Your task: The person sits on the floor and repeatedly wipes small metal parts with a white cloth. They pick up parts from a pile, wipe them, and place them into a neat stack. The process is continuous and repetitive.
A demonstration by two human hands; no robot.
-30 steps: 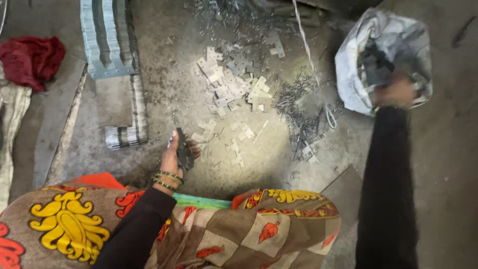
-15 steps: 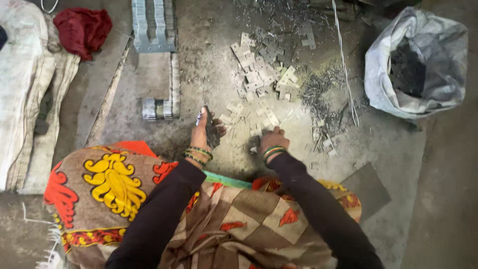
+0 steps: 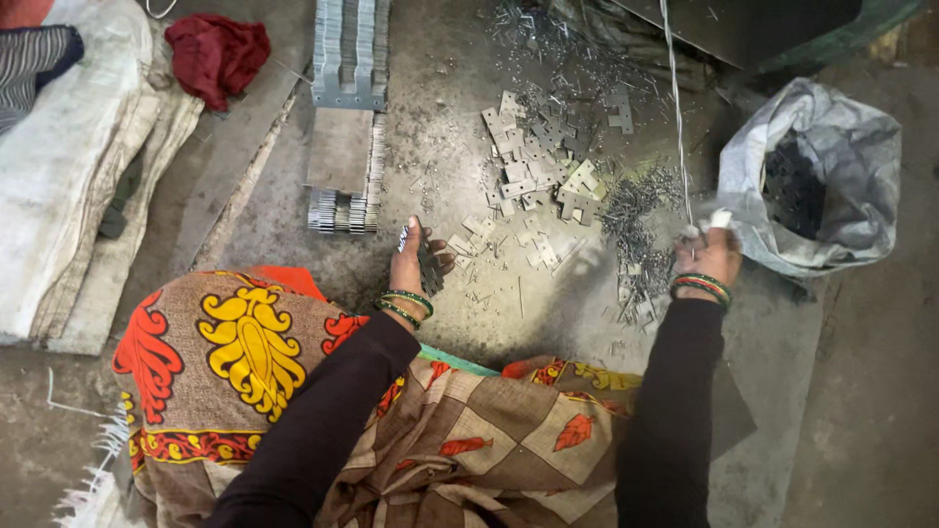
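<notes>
My left hand grips a small stack of thin dark metal plates, held upright just above the concrete floor in front of my knees. My right hand is out to the right, beside the rim of a grey plastic sack that holds dark metal bits. Its fingers are curled round the lower end of a thin wire that runs up out of view. A scatter of flat notched metal plates lies between my hands. A heap of small metal pins lies just left of my right hand.
Rows of stacked metal strips, a flat sheet and a short stack lie at the upper left. A red cloth and folded white sacks are at the far left. My patterned garment covers the foreground.
My right hand came out of the sack, touched the floor near the plates, then moved right to the wire by the sack. My left hand kept its stack.
</notes>
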